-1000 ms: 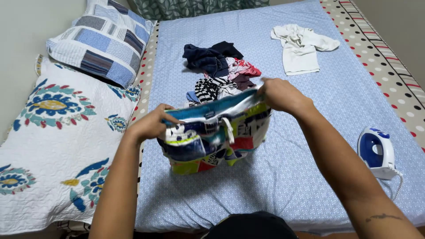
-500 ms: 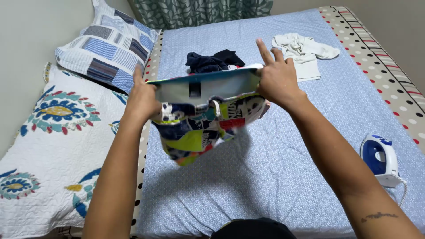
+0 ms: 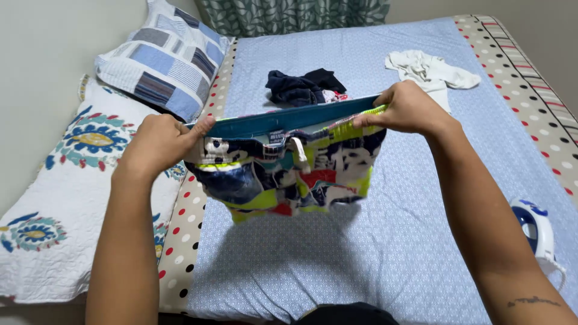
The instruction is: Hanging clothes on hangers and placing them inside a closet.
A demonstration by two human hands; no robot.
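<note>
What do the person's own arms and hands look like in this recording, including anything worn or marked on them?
Both arms are bare from elbow to fingertips, with no sleeves in view. The left hand and right hand wear no gloves, and no rings, watch or bracelet show. The right forearm carries a small dark tattoo near the lower edge of the picture; its design is too small to make out.

Blue dotted bed (image 3: 373, 253), dark clothes pile (image 3: 301, 87) upper centre, white shirt (image 3: 430, 71) upper right, iron (image 3: 536, 232) lower right, pillows (image 3: 165, 57) left
</note>
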